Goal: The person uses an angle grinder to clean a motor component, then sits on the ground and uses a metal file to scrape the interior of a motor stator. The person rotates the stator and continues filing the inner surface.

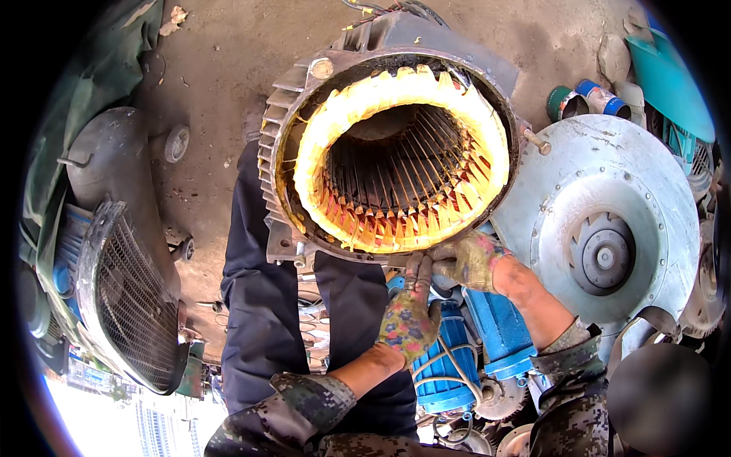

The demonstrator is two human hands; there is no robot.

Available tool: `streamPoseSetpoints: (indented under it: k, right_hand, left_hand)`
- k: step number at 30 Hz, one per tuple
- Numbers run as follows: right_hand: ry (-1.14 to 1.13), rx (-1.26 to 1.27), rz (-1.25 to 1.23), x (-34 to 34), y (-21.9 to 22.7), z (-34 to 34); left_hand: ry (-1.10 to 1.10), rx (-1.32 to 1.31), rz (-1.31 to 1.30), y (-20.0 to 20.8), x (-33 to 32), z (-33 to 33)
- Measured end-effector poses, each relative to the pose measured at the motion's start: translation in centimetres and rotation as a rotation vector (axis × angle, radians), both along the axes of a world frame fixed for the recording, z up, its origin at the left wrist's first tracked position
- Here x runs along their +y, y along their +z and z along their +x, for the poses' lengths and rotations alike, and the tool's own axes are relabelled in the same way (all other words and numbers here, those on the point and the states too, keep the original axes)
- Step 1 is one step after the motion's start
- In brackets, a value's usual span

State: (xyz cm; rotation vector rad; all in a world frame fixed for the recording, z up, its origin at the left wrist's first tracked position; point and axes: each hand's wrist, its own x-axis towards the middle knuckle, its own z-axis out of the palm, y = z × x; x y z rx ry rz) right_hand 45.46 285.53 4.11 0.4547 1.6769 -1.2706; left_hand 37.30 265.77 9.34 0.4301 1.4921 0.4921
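We keep both gloved hands, left hand (409,316) and right hand (468,260), pinching the motor housing (304,91) lower rim at frame centre, clear of the yellow windings (335,122).

Fingertips of the left hand (409,316) and right hand (468,260) pressed together at the lower rim of the motor stator (396,152), too small to tell whether anything is pinched between them. Lower part of the blue motor (445,358) hidden behind the forearms and cables. Teal housing (670,84) and mesh fan guard (129,297) cut off by the dark fisheye rim.
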Motion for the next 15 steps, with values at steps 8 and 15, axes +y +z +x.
streamPoseSetpoints:
  k: [8, 15]
  right_hand:
    - [-0.023, -0.066, 0.054, -1.9, 0.9, -0.5]
    - [-0.13, 0.085, 0.101, -3.7, 0.8, 0.2]
  left_hand:
    - [-0.108, 0.053, 0.041, 0.1, -0.8, -2.2]
    - [-0.179, 0.09, 0.046, 0.4, -1.5, -3.6]
